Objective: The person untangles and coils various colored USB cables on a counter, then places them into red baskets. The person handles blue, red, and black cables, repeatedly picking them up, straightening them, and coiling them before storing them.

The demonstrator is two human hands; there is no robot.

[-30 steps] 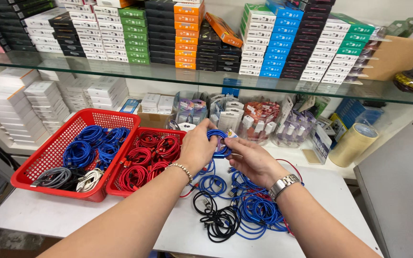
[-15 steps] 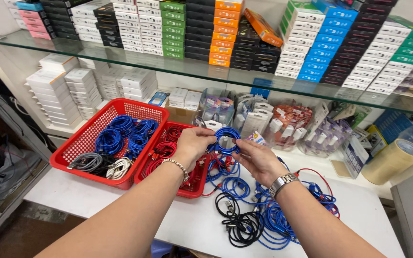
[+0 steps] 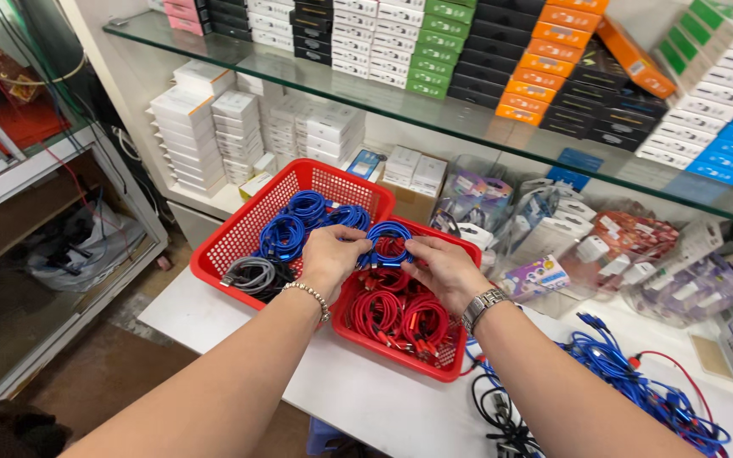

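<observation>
Head view: your left hand and right hand pinch a coiled blue cable between fingertips, one on each side, the loop held round and upright over two red mesh baskets. Left basket: glossy blue coils, plus grey and white ones. Right basket: red coils. Loose blue and black cables tangle on the white table by your right arm. Flat coloured boxes stack on the glass shelf.
</observation>
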